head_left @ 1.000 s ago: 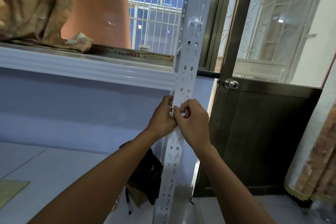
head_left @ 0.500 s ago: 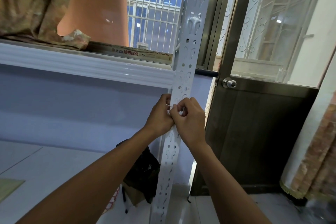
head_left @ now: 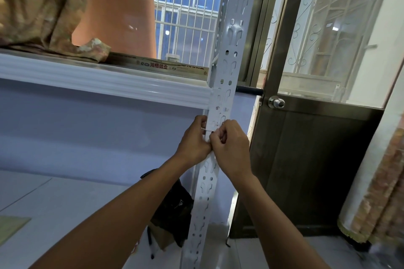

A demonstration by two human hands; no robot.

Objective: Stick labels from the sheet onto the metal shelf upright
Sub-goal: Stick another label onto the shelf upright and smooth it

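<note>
A white perforated metal shelf upright (head_left: 231,35) runs from the top of the view down to the floor. A pale label patch (head_left: 218,113) lies flat on its face, just above my hands. My left hand (head_left: 193,140) and my right hand (head_left: 232,146) meet in front of the upright, fingertips pinched together. A thin white label edge (head_left: 207,130) shows between them, against the metal. The label sheet is not in sight.
A white shelf rail (head_left: 105,82) joins the upright from the left, with bundled cloth (head_left: 43,8) on top. A dark door with a round knob (head_left: 276,102) stands to the right. A black bag (head_left: 172,209) sits on the floor behind the upright.
Both hands stay pinched together at the same spot on the upright. My fingers have shifted slightly and the view has drifted a little.
</note>
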